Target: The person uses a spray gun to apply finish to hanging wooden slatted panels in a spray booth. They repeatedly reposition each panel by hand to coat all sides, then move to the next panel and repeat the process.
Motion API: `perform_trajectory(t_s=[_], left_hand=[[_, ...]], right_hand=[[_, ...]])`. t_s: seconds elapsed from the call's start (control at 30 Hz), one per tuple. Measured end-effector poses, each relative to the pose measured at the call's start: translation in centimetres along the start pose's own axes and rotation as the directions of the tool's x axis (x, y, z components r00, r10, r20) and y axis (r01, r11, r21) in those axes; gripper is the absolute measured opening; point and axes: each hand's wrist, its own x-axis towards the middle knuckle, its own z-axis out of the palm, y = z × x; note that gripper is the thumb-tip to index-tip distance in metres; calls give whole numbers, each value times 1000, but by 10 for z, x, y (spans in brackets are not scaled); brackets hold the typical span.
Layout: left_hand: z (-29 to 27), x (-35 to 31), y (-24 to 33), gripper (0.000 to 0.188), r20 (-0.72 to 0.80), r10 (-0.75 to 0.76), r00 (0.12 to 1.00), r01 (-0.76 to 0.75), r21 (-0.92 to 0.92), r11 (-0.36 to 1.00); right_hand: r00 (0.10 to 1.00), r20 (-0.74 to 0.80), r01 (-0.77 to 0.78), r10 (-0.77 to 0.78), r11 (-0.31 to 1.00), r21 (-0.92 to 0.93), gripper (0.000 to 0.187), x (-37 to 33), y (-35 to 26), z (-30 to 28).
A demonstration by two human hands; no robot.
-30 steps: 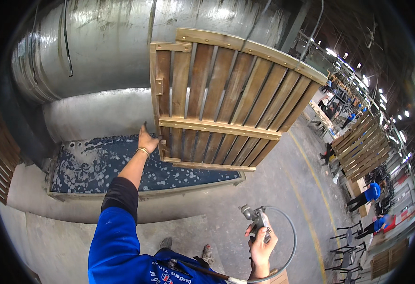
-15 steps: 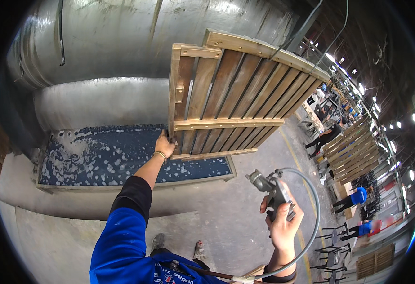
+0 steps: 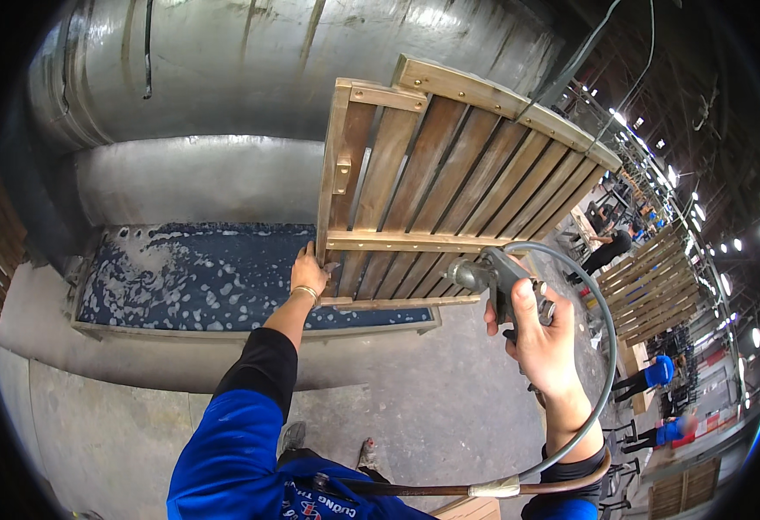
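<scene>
A slatted wooden panel [image 3: 449, 165] hangs tilted in front of me, with metal fasteners along its crosspieces. My left hand [image 3: 309, 272] is closed around the panel's lower left edge. In my right hand [image 3: 543, 347] is a grey spray gun [image 3: 503, 286], gripped by its handle and with its nozzle end toward the panel's lower part. A grey hose [image 3: 612, 347] loops from the gun around my right forearm. The fingers on the gun's far side are partly hidden.
Behind the panel stands a curved metal booth wall [image 3: 215, 182]. Below it lies a trough [image 3: 180, 286] of dark, foamy liquid. Thin wires [image 3: 588, 52] run down to the panel's top. Other panels [image 3: 653, 286] and several people [image 3: 649, 377] are at the right.
My right hand has raised the spray gun closer to the panel. The view has shifted slightly, and my left hand still grips the panel's edge.
</scene>
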Motion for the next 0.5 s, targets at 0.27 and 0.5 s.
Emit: perform_trajectory(t_s=[0.27,0.5], left_hand=[[-6,-5,-6,69,32,47,998,-46,-35,998],[-17,-4,1,66,232,-61,971,83,-88,993]], right_hand=[[1000,-6,16,-16,994,-107,49,1,2,-16],[998,-64,16,-24,992,-126,54,-18,3,-36]])
